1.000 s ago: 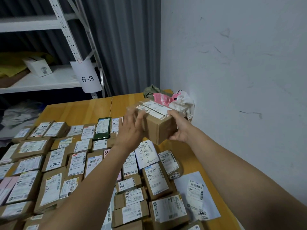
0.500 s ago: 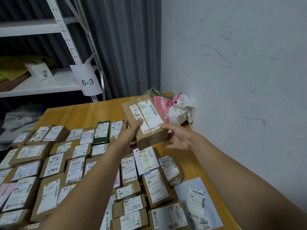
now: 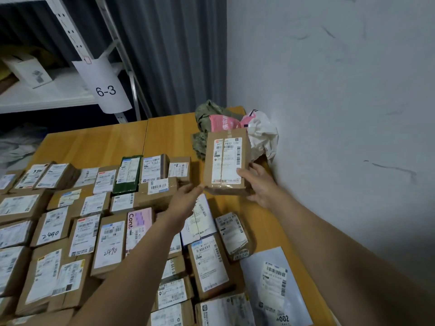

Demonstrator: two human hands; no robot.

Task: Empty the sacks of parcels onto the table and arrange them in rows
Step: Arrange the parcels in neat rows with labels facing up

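Most parcels (image 3: 94,220) lay in rows on the table (image 3: 94,147), and your right hand (image 3: 261,184) gripped 1 last brown box (image 3: 227,161) by its near corner, just in front of the crumpled sacks (image 3: 235,123), while your left hand (image 3: 186,201) was open beside it, holding nothing.

Metal rack (image 3: 69,31) w/ "6-3" sign (image 3: 103,87), white box (image 3: 27,70) on shelf (image 3: 47,98); grey curtain (image 3: 176,55), wall (image 3: 329,78) rt.

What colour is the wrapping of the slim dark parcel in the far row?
Slim parcel: dark green; head view.
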